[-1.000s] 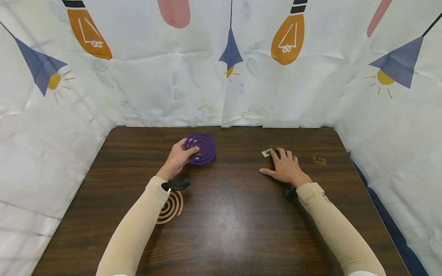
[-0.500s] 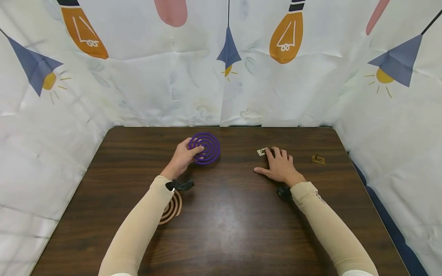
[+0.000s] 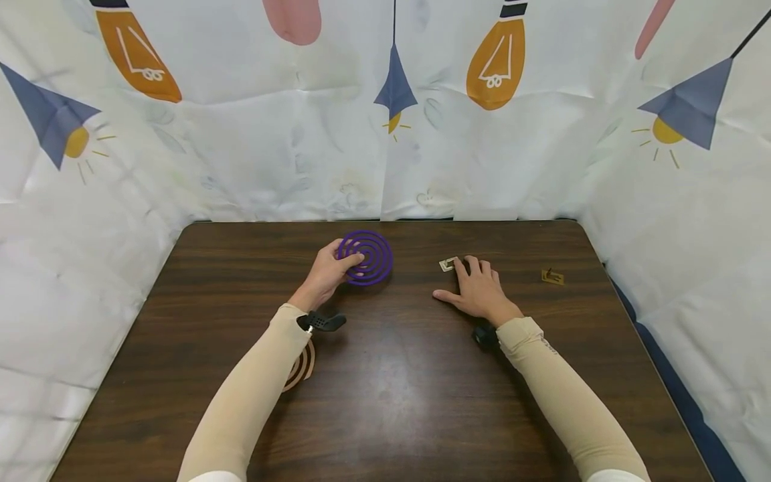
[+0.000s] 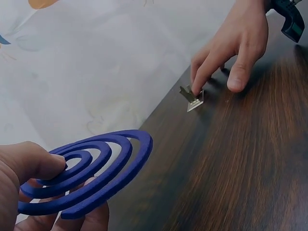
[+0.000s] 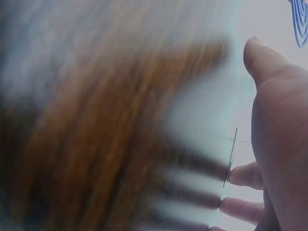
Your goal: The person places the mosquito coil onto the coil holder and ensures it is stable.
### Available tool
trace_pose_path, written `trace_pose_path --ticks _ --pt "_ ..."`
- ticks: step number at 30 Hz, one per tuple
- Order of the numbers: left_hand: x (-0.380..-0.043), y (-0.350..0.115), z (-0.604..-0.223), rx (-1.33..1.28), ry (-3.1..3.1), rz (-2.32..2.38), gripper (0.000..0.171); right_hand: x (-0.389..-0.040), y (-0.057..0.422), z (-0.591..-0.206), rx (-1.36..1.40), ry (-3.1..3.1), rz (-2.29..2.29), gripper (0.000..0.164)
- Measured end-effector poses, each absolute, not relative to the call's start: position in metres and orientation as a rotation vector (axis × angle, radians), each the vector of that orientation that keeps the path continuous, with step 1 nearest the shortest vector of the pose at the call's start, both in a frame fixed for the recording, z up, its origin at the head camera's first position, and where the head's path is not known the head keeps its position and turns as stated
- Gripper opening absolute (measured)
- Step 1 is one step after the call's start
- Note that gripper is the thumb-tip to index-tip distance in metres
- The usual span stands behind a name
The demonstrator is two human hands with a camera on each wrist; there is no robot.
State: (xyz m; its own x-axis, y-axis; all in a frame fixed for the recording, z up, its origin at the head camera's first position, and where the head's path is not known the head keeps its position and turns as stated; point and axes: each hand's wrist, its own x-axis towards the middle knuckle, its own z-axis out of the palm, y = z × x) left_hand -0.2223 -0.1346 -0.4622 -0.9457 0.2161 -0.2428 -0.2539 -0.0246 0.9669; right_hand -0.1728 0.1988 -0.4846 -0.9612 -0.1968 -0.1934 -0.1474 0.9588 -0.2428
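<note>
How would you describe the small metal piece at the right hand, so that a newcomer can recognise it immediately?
On the dark wood-grain table, go toward the far edge, to the right hand. At its fingers sits the small metal piece, a flat frame with a raised flap. Its paler, silvery look sets it apart from the gold-coloured piece lying farther right.

Left sleeve (image 3: 247, 395) is covering part of tan coil (image 3: 310, 365) on counter (image 3: 385, 428). Purple coil (image 3: 365, 258) is partly hiding left hand (image 3: 325, 273); left wrist view is cropping that hand at left and bottom. Right hand (image 3: 478, 294) is hiding end of silvery metal piece (image 3: 447, 265). Brassy metal piece (image 3: 552, 277) is looking too small for detail. In right wrist view, counter is appearing blurred; purple coil and right hand are being cropped along right edge.
</note>
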Motion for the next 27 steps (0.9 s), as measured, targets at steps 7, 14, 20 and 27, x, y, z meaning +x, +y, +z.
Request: trace_pose_path --ticks 7,14,20,27 --pt "-0.224 -0.127 -0.463 -0.049 1.883 2.083 0.033 -0.172 0.193 -0.485 -0.26 2.902 -0.341 0.099" --pt "-0.225 -0.121 -0.461 -0.025 1.877 2.081 0.036 -0.173 0.193 -0.485 -0.253 2.899 -0.357 0.098" --pt "-0.224 -0.119 -0.463 -0.051 1.888 2.051 0.039 -0.175 0.198 -0.484 -0.284 2.893 -0.359 0.095" --pt "-0.224 -0.116 -0.465 -0.063 1.913 2.026 0.03 -0.174 0.203 -0.485 -0.302 2.883 -0.361 0.093"
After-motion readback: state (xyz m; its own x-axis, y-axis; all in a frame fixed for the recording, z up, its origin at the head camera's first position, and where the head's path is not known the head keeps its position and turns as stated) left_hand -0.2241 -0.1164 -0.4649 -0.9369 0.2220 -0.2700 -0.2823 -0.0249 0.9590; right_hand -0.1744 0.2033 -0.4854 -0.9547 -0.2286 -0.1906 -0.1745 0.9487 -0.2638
